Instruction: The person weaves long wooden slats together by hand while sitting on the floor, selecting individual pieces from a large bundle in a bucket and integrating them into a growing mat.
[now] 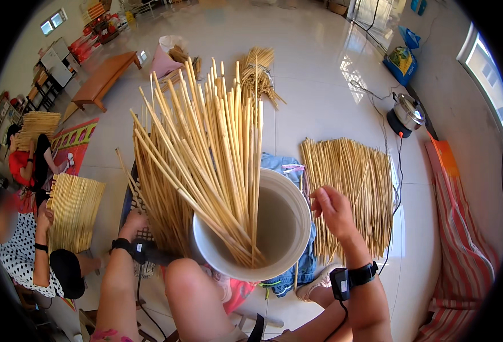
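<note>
A white bucket (288,245) leans between my knees, and a thick fan of long pale sticks (206,148) stands in it, spreading up and to the left. My right hand (332,210) hovers just right of the bucket's rim, fingers pinched on a thin stick. My left hand (134,223) reaches in behind the lower left of the sticks and rests on a dark woven piece. The sticks hide its fingers. Both wrists wear black bands.
A flat mat of sticks (351,188) lies on the floor to the right, and blue cloth (305,265) sits under the bucket. A loose bundle (258,74) lies farther off. Two seated people on the left hold stick mats (76,211). A cooker (406,114) and a wooden bench (104,77) stand beyond.
</note>
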The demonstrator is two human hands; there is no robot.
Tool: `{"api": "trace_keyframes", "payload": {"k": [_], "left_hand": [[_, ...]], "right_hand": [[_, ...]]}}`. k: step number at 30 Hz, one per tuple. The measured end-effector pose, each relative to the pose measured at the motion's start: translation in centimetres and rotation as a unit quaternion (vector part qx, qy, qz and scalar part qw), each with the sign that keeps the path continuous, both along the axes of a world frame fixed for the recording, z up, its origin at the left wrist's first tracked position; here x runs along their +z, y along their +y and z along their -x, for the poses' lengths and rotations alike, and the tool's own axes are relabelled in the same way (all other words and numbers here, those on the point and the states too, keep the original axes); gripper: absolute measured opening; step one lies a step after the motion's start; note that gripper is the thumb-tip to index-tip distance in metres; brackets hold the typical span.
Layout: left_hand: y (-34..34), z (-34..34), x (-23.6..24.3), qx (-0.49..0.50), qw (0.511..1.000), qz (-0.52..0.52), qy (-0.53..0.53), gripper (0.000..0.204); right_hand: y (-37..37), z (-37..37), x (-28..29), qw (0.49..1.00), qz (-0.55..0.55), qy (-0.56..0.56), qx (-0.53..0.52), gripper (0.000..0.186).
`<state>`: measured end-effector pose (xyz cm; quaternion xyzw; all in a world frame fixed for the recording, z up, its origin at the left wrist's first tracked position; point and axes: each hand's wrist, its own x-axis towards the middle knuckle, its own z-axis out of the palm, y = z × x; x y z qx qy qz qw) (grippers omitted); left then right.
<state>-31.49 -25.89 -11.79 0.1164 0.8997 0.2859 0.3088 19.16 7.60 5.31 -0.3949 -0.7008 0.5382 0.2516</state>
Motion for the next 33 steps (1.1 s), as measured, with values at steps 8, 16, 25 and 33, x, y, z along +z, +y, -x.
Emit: {"api": "trace_keyframes", "payload": {"k": [8, 16, 25, 33], "left_hand": [[4.2, -3.3, 9.7, -0.028, 0.996, -0.070, -0.054, 0.043], [7.3, -7.1, 15.4, -0.171, 0.956, -0.159, 0.180, 0.035], [16.0, -19.6, 20.8, -0.303, 0.908, -0.268, 0.111, 0.031], [22.5, -29.9, 13.3, -0.240, 0.854, -0.277, -0.369, 0.031]], "right_hand": [[-1.5, 6.4, -4.5, 0.983, -0.075, -0.151, 0.077, 0.027], [-1.6, 11.6, -10.5, 0.980, -0.090, -0.175, 0.031, 0.034], [-1.7, 11.2, -7.6, 0.981, -0.111, -0.150, 0.050, 0.023], [0.6, 5.2, -5.4, 0.997, -0.026, -0.033, 0.064, 0.022]]}}
